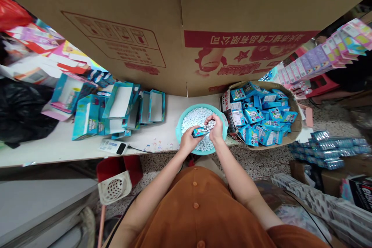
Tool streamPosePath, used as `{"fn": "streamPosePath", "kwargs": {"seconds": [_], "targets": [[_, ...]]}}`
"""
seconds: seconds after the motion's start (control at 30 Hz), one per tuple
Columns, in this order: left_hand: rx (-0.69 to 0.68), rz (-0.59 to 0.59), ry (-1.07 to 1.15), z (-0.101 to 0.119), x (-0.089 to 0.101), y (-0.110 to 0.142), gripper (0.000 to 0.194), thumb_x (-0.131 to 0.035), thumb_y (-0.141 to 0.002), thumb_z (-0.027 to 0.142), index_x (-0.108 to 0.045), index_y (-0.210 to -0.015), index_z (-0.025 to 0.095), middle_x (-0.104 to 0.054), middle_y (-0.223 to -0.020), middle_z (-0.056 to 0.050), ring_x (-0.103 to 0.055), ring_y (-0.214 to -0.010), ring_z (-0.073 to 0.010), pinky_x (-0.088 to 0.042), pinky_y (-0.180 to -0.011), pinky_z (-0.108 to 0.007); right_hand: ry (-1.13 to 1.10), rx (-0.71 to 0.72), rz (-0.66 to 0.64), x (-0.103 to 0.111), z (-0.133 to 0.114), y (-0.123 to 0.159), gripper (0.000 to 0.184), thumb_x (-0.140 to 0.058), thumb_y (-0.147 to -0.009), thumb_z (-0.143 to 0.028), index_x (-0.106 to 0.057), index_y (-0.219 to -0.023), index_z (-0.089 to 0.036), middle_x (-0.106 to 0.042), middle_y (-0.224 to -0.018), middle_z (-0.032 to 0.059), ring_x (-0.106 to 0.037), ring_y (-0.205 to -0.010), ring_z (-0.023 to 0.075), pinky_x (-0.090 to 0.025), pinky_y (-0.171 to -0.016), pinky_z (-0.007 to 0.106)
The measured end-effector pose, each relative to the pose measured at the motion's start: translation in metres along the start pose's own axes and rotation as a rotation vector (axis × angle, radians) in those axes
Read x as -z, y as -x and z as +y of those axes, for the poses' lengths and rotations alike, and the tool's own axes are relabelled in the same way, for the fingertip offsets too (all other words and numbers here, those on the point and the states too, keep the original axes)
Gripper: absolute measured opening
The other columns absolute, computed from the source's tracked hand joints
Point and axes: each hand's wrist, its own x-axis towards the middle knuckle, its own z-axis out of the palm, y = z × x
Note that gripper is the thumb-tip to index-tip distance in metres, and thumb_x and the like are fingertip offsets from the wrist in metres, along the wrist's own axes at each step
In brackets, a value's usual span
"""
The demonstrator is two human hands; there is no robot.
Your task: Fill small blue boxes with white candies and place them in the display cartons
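My left hand (188,139) is closed on a small blue candy box (200,131), held tilted above a turquoise basin (180,118). My right hand (215,128) is cupped around a handful of small pale candies (209,124) beside the box's right end. More whitish-blue candies (194,115) fill the basin below both hands. Right of the basin, a carton (295,133) holds a heap of similar blue boxes (263,114). Whether the held box has candies inside cannot be made out.
A large cardboard box (174,58) rises behind the basin. Blue display trays (119,104) stand on the white table (162,135) to the left, near a black device (121,148) with a cable. A black plastic bag (23,108) lies farther left. Wrapped packs (331,149) are stacked at right.
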Motion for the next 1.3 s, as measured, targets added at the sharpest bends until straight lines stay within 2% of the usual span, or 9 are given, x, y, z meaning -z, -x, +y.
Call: {"fn": "streamPosePath", "kwargs": {"seconds": [0.1,0.23,0.43,0.6,0.77,0.97,1.1,1.17,1.3], "targets": [[-0.065,0.023,-0.046,0.002,0.001,-0.001,0.042,-0.07,-0.063,0.019,-0.062,-0.103,0.025,-0.064,-0.107,-0.005,-0.059,-0.101,-0.0239,-0.046,-0.089,-0.039,-0.004,-0.001,0.001,0.0,0.001,-0.001,0.02,-0.052,-0.071,-0.033,-0.053,-0.057,-0.018,-0.05,-0.053,-0.0019,-0.049,-0.05,0.0103,-0.044,-0.052,0.024],[-0.006,0.04,0.009,-0.002,-0.001,-0.004,0.043,-0.073,-0.06,0.025,-0.063,-0.102,0.024,-0.066,-0.104,-0.006,-0.06,-0.098,-0.0242,-0.047,-0.087,-0.04,0.062,0.052,-0.008,-0.003,0.001,-0.001,0.018,-0.051,-0.07,-0.03,-0.053,-0.057,-0.018,-0.052,-0.052,-0.0018,-0.051,-0.05,0.0106,-0.044,-0.053,0.024],[0.064,0.02,0.075,-0.006,0.0,-0.006,0.046,-0.075,-0.059,0.027,-0.062,-0.103,0.022,-0.066,-0.104,-0.006,-0.061,-0.096,-0.0237,-0.048,-0.086,-0.039,0.076,0.039,-0.036,-0.006,-0.001,0.0,0.029,-0.049,-0.075,-0.038,-0.054,-0.055,-0.018,-0.052,-0.046,-0.0015,-0.053,-0.049,0.0122,-0.046,-0.057,0.026],[-0.051,0.057,0.013,-0.004,0.004,-0.005,0.041,-0.072,-0.062,0.021,-0.063,-0.102,0.025,-0.064,-0.108,-0.005,-0.058,-0.103,-0.0234,-0.045,-0.091,-0.039,0.104,0.03,-0.02,-0.006,0.0,-0.002,0.033,-0.048,-0.078,-0.042,-0.053,-0.055,-0.019,-0.051,-0.045,-0.0021,-0.053,-0.048,0.0124,-0.046,-0.058,0.027],[0.056,0.046,0.073,-0.008,0.001,-0.007,0.048,-0.074,-0.06,0.029,-0.061,-0.106,0.022,-0.066,-0.103,-0.005,-0.062,-0.094,-0.023,-0.049,-0.084,-0.038,0.106,0.034,-0.008,-0.01,-0.001,-0.004,0.031,-0.048,-0.078,-0.04,-0.052,-0.055,-0.019,-0.052,-0.045,-0.0019,-0.053,-0.047,0.012,-0.045,-0.056,0.026],[-0.167,0.024,-0.125,0.002,0.01,-0.006,0.043,-0.068,-0.064,0.018,-0.061,-0.106,0.026,-0.064,-0.106,-0.005,-0.059,-0.099,-0.0235,-0.046,-0.087,-0.037,0.12,0.061,-0.042,-0.011,-0.004,0.0,0.031,-0.048,-0.079,-0.038,-0.053,-0.056,-0.019,-0.041,-0.038,-0.0055,-0.054,-0.046,0.012,-0.044,-0.055,0.025],[-0.114,0.053,-0.103,0.006,0.01,-0.005,0.043,-0.069,-0.064,0.019,-0.061,-0.105,0.025,-0.064,-0.104,-0.005,-0.06,-0.098,-0.0234,-0.048,-0.085,-0.036,0.122,0.066,-0.055,-0.015,-0.005,0.004,0.028,-0.048,-0.079,-0.038,-0.055,-0.06,-0.018,-0.051,-0.045,-0.0032,-0.054,-0.048,0.0112,-0.045,-0.056,0.025],[-0.133,0.033,-0.106,0.006,0.007,-0.002,0.043,-0.068,-0.065,0.019,-0.061,-0.106,0.025,-0.064,-0.104,-0.005,-0.06,-0.098,-0.0234,-0.048,-0.086,-0.036,0.129,0.07,-0.054,-0.017,-0.006,0.005,0.028,-0.049,-0.079,-0.038,-0.055,-0.061,-0.018,-0.054,-0.048,-0.0023,-0.054,-0.049,0.0107,-0.045,-0.057,0.025],[-0.138,0.024,-0.092,0.006,0.001,0.002,0.043,-0.069,-0.065,0.021,-0.06,-0.107,0.025,-0.064,-0.105,-0.005,-0.06,-0.098,-0.0232,-0.048,-0.086,-0.036,0.071,0.109,0.06,-0.018,-0.007,0.007,0.028,-0.049,-0.08,-0.038,-0.053,-0.06,-0.018,-0.05,-0.048,-0.0039,-0.048,-0.044,0.0081,-0.04,-0.047,0.022]]}}
